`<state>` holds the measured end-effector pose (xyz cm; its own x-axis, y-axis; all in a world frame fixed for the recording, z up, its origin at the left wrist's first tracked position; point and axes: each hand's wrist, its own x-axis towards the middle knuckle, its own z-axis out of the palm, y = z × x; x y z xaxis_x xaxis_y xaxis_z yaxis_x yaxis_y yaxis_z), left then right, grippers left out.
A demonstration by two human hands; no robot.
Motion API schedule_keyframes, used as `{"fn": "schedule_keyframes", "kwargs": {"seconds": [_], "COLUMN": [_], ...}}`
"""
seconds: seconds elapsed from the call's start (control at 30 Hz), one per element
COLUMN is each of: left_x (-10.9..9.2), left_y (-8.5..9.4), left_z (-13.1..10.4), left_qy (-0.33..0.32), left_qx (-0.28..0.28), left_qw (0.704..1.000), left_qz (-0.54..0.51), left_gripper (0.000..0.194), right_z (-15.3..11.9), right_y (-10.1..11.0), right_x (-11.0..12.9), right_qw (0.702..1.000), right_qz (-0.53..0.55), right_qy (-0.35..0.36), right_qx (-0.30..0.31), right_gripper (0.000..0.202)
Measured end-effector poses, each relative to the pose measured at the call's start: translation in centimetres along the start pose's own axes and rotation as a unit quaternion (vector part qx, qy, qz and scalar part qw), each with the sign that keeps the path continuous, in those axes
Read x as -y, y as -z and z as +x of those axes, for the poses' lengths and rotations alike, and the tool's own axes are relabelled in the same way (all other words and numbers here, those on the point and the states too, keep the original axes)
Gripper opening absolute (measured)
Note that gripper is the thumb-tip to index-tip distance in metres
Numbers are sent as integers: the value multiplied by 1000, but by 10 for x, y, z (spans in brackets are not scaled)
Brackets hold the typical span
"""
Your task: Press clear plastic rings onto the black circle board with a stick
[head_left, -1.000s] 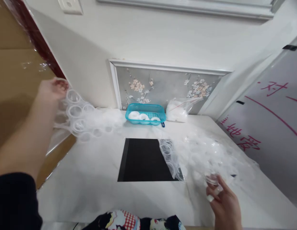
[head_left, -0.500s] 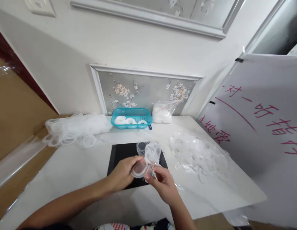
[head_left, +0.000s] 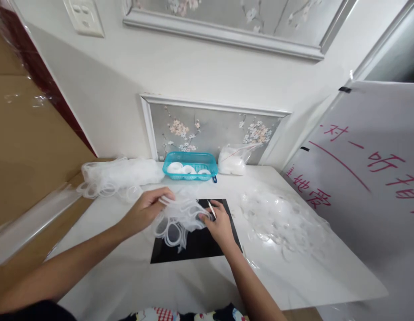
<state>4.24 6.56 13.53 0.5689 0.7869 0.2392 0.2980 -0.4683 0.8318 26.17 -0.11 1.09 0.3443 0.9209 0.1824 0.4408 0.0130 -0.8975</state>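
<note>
The hands, close together a moment ago, now stand apart, with a bunch of translucent rings (head_left: 180, 216) spread between them over the black mat (head_left: 207, 246), centre of the frame. The left hand (head_left: 147, 209) pinches its upper-left edge; the right hand (head_left: 221, 224) grips a slim white tool (head_left: 211, 208). Handling seemingly now involves the whole bunch.

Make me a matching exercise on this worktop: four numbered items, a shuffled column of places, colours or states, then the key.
1. Looped plastic in hand
2. Right hand
3. Basket
4. Zip bag

A. Just right of the basket
B. Holding a slim white tool
C. Turquoise, with white rings inside
D. Translucent, above the black mat

Pairs: 1-D, 2-B, 3-C, 4-A
</note>
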Motion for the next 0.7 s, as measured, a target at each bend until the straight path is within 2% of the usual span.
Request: {"fn": "schedule_keyframes", "kwargs": {"seconds": [0.03,0.1,0.17,0.3,0.33,0.43,0.53,0.63,0.7], "left_x": [-3,-8,-14,-23,-25,-34,-41,-39,-30], "left_y": [7,22,37,68,76,96,110,117,117], "left_z": [4,16,32,78,90,123,144,152,143], "left_qy": [-3,-18,-54,-123,-131,-110,-88,-87,-87], "left_qx": [-18,-59,-111,-261,-273,-218,-185,-176,-156], "left_qw": [1000,998,991,957,952,968,975,976,980], "left_qz": [12,32,47,43,43,58,88,94,88], "left_gripper": [32,33,31,32,31,28,29,28,27], "right_z": [2,10,27,87,104,148,175,176,157], "right_y": [1,5,16,59,72,108,135,157,167], "right_x": [-2,-3,0,23,32,60,83,95,93], "right_qw": [1000,998,996,987,986,973,962,961,959], "right_qz": [4,-7,-56,-148,-143,-156,-129,-47,-18], "right_qy": [-1,2,13,36,40,83,115,155,175], "right_qx": [16,56,62,-58,-74,-150,-212,-226,-220], "right_gripper": [15,23,25,15,15,15,16,19,20]}}
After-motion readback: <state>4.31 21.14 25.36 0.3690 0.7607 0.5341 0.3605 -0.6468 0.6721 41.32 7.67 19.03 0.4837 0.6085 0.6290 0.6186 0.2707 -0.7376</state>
